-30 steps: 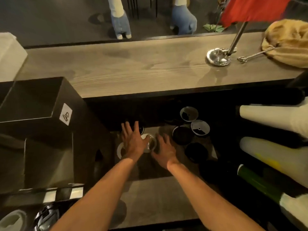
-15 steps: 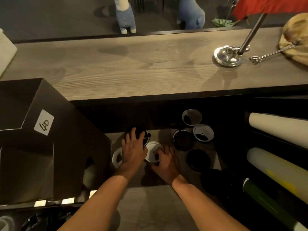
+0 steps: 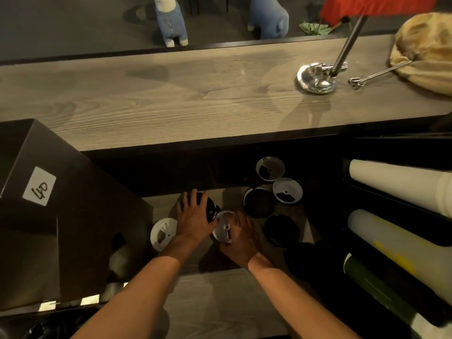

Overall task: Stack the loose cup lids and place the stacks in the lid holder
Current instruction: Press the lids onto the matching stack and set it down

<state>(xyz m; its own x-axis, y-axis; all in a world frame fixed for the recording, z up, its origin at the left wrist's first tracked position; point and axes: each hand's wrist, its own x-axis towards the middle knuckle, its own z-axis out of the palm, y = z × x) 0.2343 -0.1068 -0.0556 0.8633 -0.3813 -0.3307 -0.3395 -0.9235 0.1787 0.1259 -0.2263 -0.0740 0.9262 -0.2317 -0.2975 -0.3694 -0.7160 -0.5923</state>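
Box [image 3: 73, 216], black, white label [image 3: 39, 185] reading "40", well left of the centre lid [image 3: 223, 228].

Left white lid [image 3: 162, 234] lies flat on the shelf [image 3: 163, 206], between the box and the centre lid and just beside the left wrist.

Left hand [image 3: 194, 216]: fingers spread and nearly straight, laid over a covered black lid [image 3: 210, 209] just up-left of the centre lid. The thumb points at the centre lid's left edge; can't tell if it touches.

Centre lid: white, tilted, not flat on the shelf.

Right hand [image 3: 242, 238] grips it, fingers curled round its right edge.

Rimmed black lid [image 3: 259, 203] sits just up-right of the centre lid, near the right fingertips. Plain black lid [image 3: 281, 231] is right of the centre lid, just beside the right hand.

Two more white lids lie further up-right of the centre lid. The near one [image 3: 288, 190] is just beside the rimmed black lid. The far one [image 3: 270, 168] is behind it in shadow.

Well right of the centre lid, three long tubes lie on their sides: white [image 3: 396, 187], pale yellow [image 3: 391, 238], green [image 3: 376, 287]. Can't tell what they contain.

Counter [image 3: 171, 99], wood, runs across behind the centre lid. Its right end carries a chrome base [image 3: 316, 79] with a pole, tongs [image 3: 371, 75] and a tan bundle [image 3: 425, 50].
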